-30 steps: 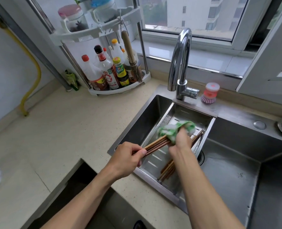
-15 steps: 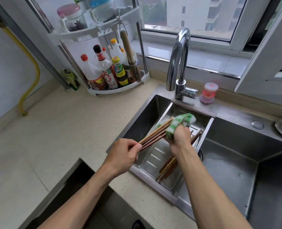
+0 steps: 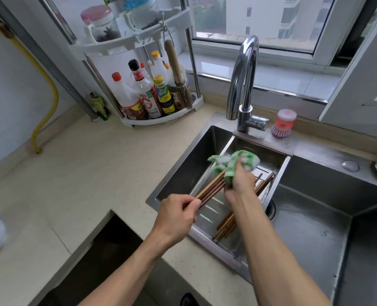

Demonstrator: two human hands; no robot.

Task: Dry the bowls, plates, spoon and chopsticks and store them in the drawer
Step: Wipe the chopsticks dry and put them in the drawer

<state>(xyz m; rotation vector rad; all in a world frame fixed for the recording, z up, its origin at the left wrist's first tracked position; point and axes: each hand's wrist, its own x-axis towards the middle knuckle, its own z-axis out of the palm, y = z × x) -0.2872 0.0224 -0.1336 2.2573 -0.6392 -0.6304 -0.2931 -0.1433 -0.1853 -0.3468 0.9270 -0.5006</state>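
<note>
Since a second ago the right hand has worked the green-and-white dishcloth along the held chopsticks, from their middle out toward the tips, and both hands sit slightly lower and closer together. Nearest, at 6 o'clock, an open dark drawer gapes below the counter edge. The left hand, just left of centre, pinches the near ends of the bundle between thumb and curled fingers, the sticks slanting up toward 1 o'clock. At centre the right hand is clenched round the cloth, which wraps the far ends of the sticks. Beneath it more chopsticks lie in the steel drain basket set across the sink. Farther off, a chrome tap rises at 12 o'clock, a pink dish brush stands at 1 o'clock, and sauce bottles crowd a white corner rack at 11 o'clock.
</note>
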